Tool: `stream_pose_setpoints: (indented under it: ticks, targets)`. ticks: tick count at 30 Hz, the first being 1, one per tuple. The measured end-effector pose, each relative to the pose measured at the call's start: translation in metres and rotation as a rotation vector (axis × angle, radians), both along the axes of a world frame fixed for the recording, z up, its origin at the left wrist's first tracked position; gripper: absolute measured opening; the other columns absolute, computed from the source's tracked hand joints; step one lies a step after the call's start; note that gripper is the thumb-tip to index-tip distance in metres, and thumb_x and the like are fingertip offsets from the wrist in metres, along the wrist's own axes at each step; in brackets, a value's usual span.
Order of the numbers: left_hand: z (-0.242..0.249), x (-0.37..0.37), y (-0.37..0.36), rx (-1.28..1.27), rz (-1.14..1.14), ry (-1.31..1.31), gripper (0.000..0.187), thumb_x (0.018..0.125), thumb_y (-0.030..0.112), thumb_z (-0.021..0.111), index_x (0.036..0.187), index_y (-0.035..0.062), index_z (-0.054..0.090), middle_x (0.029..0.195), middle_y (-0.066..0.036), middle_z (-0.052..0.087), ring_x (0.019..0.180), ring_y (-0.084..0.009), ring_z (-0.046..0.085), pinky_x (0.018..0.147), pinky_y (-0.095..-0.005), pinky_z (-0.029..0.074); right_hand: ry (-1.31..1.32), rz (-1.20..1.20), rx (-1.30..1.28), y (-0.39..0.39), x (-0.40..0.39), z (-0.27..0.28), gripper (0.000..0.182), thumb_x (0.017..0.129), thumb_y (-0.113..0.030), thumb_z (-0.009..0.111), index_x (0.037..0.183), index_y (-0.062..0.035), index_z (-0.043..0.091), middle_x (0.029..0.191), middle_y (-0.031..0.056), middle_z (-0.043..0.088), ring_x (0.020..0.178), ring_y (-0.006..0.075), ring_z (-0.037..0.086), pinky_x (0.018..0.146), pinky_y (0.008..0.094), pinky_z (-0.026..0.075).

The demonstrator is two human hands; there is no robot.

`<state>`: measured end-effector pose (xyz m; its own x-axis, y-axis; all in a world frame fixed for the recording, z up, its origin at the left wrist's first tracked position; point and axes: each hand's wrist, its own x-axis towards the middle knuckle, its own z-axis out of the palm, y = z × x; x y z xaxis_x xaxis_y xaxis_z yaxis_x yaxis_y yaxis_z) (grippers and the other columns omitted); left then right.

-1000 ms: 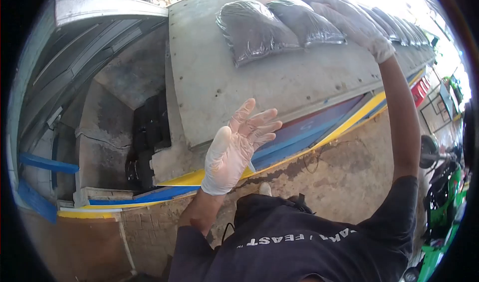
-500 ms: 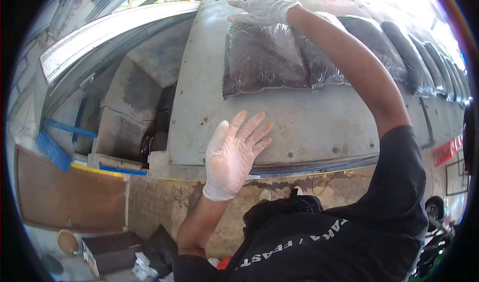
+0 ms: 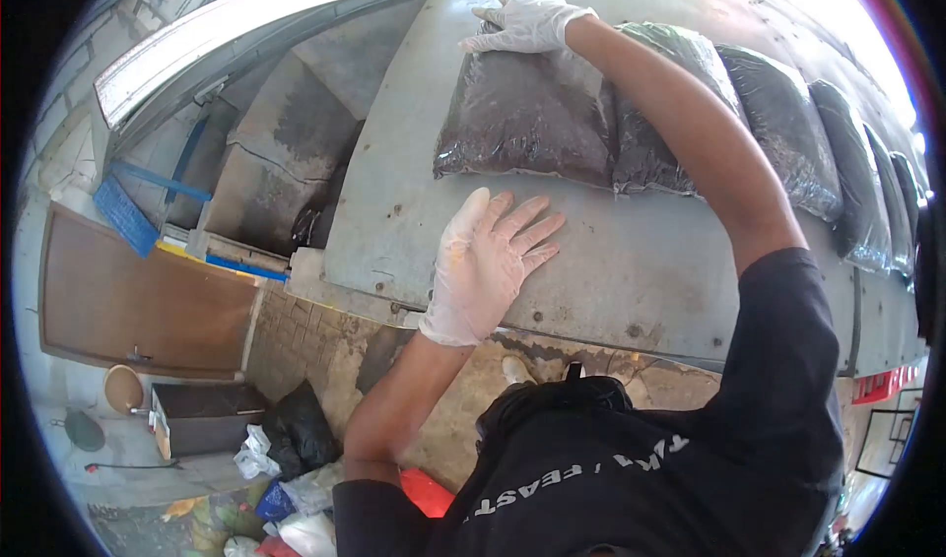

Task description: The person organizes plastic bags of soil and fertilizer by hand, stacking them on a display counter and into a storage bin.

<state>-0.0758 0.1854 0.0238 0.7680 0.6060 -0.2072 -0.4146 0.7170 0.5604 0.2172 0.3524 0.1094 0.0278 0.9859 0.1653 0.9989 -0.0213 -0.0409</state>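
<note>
A plump clear plastic bag of dark material (image 3: 527, 114) lies flat on the grey metal-topped table (image 3: 384, 202). At its far edge, my right hand (image 3: 522, 25), in a thin white glove, rests with fingers spread and grips nothing. My left hand (image 3: 488, 257), also gloved, is just off the bag's near edge. Its palm faces up and its fingers are apart, with nothing in them. A second bag (image 3: 670, 94) lies against the first, partly behind my right forearm.
Several more filled bags (image 3: 788, 129) run in a row to the right. Left of the table is a recessed concrete bay (image 3: 261, 178) with a blue bar (image 3: 163, 180). A brown door (image 3: 148, 291), a dark box (image 3: 212, 414) and a black plastic bag (image 3: 304, 427) are at lower left.
My left hand has shifted up and right, closer to the first bag's near edge. My right hand stays at the far edge. The camera view has turned slightly.
</note>
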Motion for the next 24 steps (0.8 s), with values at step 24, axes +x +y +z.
stream_pose_setpoints:
  ticks: [24]
  targets:
    - [-0.006, 0.023, 0.027, 0.04, 0.033, -0.016, 0.106, 0.101, 0.041, 0.065, 0.163, -0.0068, -0.007, 0.163, -0.03, 0.026, 0.151, -0.0457, 0.034, 0.123, -0.0578, 0.033, 0.341, -0.307, -0.186, 0.012, 0.085, 0.051, 0.095, 0.09, -0.074, 0.06, 0.159, -0.0113, 0.044, 0.143, 0.022, 0.063, 0.126, 0.0387, 0.062, 0.111, 0.0499, 0.044]
